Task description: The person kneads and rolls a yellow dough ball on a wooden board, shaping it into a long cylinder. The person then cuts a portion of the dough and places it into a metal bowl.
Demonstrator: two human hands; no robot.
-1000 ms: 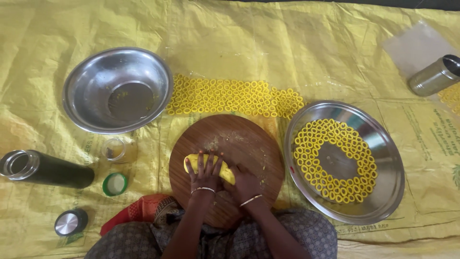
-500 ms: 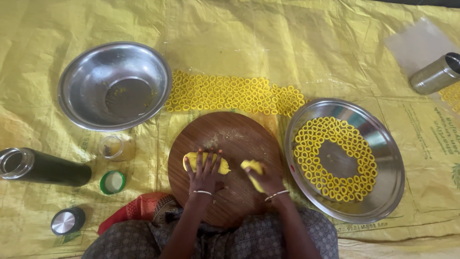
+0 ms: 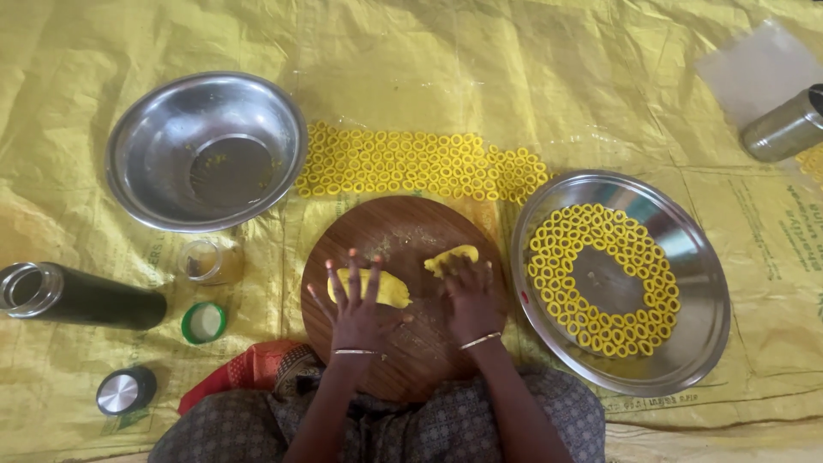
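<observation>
My left hand [image 3: 358, 304] lies flat on the round wooden board [image 3: 403, 343], fingers [image 3: 351, 273] spread and released, pressing on a flattened lump of yellow dough [image 3: 384, 289] that shows just past my fingertips. My right hand [image 3: 470, 300] rests beside it on the same board, its fingers curled loosely over the near end of a smaller dough piece [image 3: 453, 255] — whether they actually pinch it I cannot tell. Both pieces sit on the upper half of the board, a little apart from each other. To my right, just beside the board, a wide steel plate [image 3: 694, 343] carries yellow dough rings [image 3: 600, 279] laid in a broad circle around its bare middle. Beyond the board, more dough rings [image 3: 420, 163] lie in neat rows on the yellow plastic sheet [image 3: 514, 77] spread over the floor. At upper left stands a steel bowl [image 3: 206, 150]. Near my left side are a small glass jar [image 3: 206, 260], a green lid [image 3: 204, 322], a dark steel flask [image 3: 81, 296] lying on its side and its round cap [image 3: 120, 393] — another steel container [image 3: 784, 129] lies at the far right edge.
</observation>
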